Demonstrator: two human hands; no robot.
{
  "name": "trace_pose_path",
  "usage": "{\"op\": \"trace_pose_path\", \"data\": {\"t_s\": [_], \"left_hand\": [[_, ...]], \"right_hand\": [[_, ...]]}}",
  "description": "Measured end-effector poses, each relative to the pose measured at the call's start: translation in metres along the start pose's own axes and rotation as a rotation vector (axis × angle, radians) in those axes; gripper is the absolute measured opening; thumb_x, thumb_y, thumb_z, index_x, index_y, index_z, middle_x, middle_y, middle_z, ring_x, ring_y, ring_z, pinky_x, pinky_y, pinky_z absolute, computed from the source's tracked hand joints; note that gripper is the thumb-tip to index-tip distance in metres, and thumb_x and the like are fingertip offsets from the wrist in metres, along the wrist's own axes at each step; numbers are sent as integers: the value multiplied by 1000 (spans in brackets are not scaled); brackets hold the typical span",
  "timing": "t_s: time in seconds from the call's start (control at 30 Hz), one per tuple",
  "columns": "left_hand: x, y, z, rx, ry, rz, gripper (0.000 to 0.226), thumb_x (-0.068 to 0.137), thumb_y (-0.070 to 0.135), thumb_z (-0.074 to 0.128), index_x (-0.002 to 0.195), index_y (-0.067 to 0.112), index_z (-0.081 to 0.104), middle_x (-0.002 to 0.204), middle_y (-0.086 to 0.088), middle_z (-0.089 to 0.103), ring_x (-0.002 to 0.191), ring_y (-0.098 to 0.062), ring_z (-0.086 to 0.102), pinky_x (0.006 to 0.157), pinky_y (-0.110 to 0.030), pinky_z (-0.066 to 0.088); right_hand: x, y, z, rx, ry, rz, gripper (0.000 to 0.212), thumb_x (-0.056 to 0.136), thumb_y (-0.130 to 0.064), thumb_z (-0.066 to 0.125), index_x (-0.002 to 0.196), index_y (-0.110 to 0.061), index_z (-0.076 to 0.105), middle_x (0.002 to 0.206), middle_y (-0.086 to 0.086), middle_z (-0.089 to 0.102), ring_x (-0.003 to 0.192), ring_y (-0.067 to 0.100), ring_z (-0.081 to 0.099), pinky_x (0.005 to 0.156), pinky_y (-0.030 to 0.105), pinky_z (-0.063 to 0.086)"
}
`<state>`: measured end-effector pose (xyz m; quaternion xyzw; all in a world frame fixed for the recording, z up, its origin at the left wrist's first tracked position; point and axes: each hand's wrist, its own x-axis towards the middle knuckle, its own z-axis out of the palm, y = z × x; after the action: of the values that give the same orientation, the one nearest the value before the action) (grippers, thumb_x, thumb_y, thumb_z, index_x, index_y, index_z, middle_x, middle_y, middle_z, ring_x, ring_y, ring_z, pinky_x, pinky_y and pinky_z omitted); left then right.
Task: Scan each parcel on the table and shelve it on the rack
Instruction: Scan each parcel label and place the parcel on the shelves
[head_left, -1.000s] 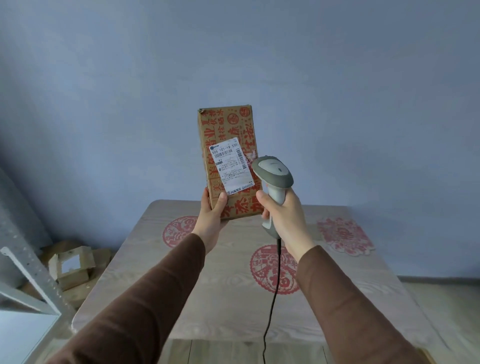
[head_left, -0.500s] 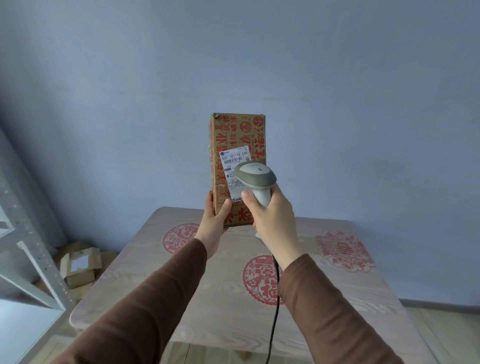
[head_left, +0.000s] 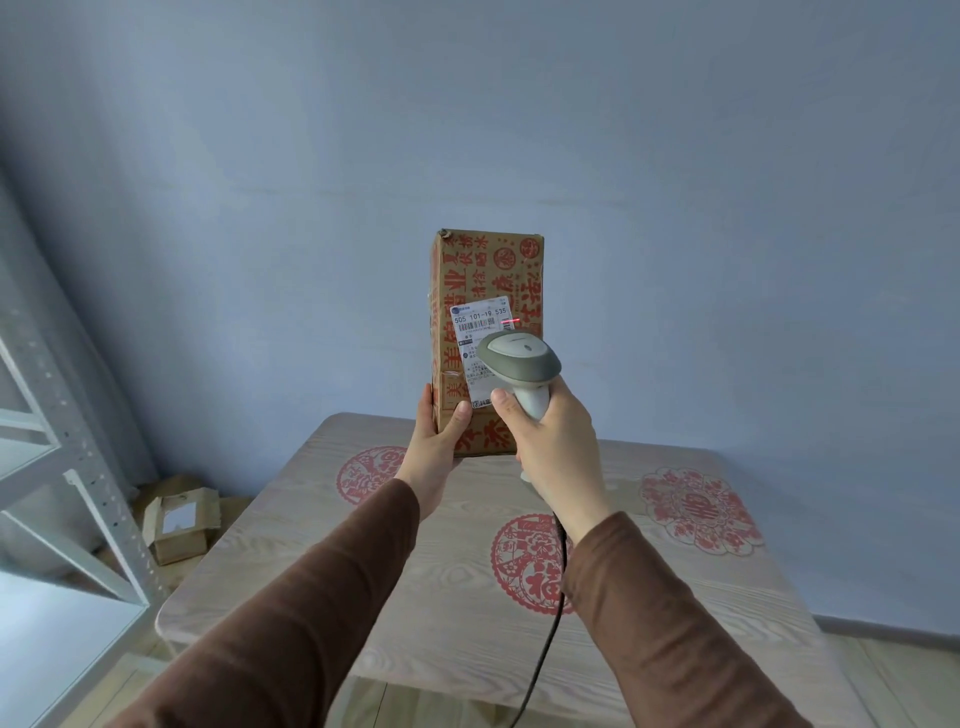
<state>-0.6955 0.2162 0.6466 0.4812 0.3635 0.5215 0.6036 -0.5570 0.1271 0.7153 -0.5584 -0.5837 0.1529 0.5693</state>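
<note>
A tall brown cardboard parcel (head_left: 488, 280) with red print stands upright in the air above the table's far edge. My left hand (head_left: 435, 447) grips its lower left corner. A white shipping label (head_left: 480, 322) faces me, and a short red scan line glows on its barcode. My right hand (head_left: 550, 436) holds a grey and white barcode scanner (head_left: 519, 364) just in front of the label, covering the label's lower half. The scanner's black cable (head_left: 545, 639) hangs down over the table. The white metal rack (head_left: 67, 478) stands at the left.
The light wooden table (head_left: 426, 597) bears three red paper-cut decorations. On the floor between rack and table lies a small cardboard box (head_left: 179, 522) with other cartons behind it. A plain blue wall fills the background.
The scanner has moved left and up, from beside the parcel to in front of its label. A red scan line now shows on the barcode. The parcel has turned slightly, showing its left side.
</note>
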Motion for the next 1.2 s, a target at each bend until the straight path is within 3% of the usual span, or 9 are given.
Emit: {"op": "trace_pose_path", "data": {"t_s": [0.4,0.53,0.63,0.7,0.77,0.83,0.93,1.13,1.2], "left_hand": [[-15,15,-50,8,133,28,85,87,55,75,157,49,27,142,9,63,130,-21,62,113,-58,45],[-31,32,-97,5,233,63,56,102,38,64,152,39,38,133,7,68,112,-13,72,95,-41,61],[-50,48,-142,38,312,54,44,105,39,57,147,40,44,133,7,68,107,-8,72,79,-29,61],[-64,57,-178,50,367,31,46,104,44,57,148,41,44,136,5,66,117,-12,67,88,-34,58],[-77,66,-219,48,430,5,50,101,49,59,149,42,44,135,4,66,122,-17,64,99,-43,56],[-90,76,-260,40,478,-22,54,99,52,63,148,41,45,133,2,69,121,-19,67,102,-48,56],[-113,95,-317,23,545,-45,49,99,51,61,143,33,50,125,-2,74,113,-20,72,86,-40,64],[-152,135,-447,26,755,-91,74,92,56,68,149,23,34,127,-7,68,115,-24,69,98,-49,59],[-162,147,-487,21,803,-102,81,89,59,69,149,18,33,127,-9,67,115,-25,68,102,-51,57]], "right_hand": [[2,-4,45,137,-112,11,19,96,-48,68,98,-30,63,68,-17,60,63,8,61,58,28,53],[-2,-17,86,340,-169,92,21,95,-37,73,100,-18,65,64,-1,62,48,9,56,48,23,50],[-4,-23,132,500,-208,198,24,91,-33,78,103,-16,66,77,-1,67,63,11,62,64,30,55],[-8,-27,169,558,-236,261,23,88,-37,81,103,-24,67,89,-6,71,84,13,69,81,36,56],[-15,-37,206,610,-291,331,23,89,-33,81,104,-29,65,98,-8,71,98,14,69,76,25,55],[-24,-48,247,662,-374,395,25,91,-25,80,111,-25,65,105,-7,70,101,13,68,63,15,51],[-40,-65,313,692,-475,461,40,90,-22,80,126,-17,64,116,-3,73,107,15,69,74,22,51],[-81,-108,458,714,-665,530,34,90,-20,80,120,-14,66,112,7,78,107,29,74,92,51,60],[-91,-124,501,699,-668,521,41,88,-21,82,124,-12,65,115,8,77,110,28,72,97,47,58]]}}
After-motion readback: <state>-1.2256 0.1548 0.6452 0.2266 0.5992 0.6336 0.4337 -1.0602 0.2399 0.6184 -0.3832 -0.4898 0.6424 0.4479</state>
